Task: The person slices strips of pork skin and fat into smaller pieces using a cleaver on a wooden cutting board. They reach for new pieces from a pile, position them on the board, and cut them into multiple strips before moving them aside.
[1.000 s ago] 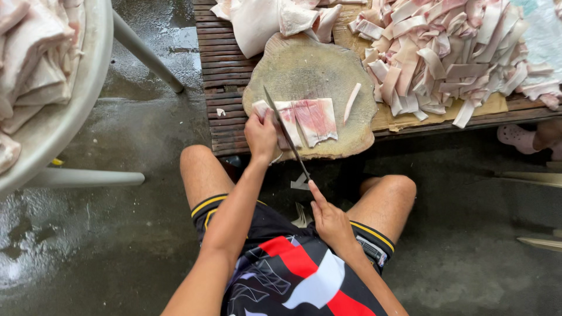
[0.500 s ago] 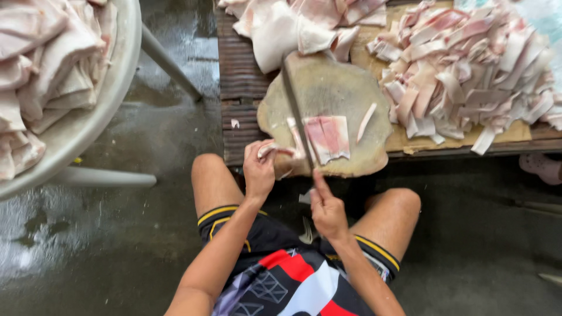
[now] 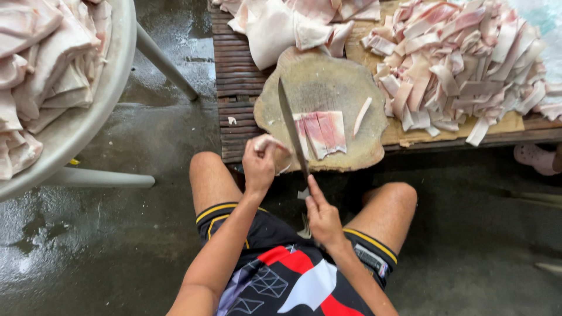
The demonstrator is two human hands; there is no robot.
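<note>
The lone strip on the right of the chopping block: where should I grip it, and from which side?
Judging by its pose, pinch the strip near its upper end, coming from the right. It lies flat and slanted on bare block, apart from the slab. The knife in the right hand and the left hand crowd the left and near sides.

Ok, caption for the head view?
Right hand holds long knife over round chopping block; left hand lifts a pork strip.

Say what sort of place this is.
Likely an informal meat-cutting spot, perhaps a market stall's back area: a round wooden chopping block on a low slatted bench, heaped pork skin strips, wet concrete floor.
</note>
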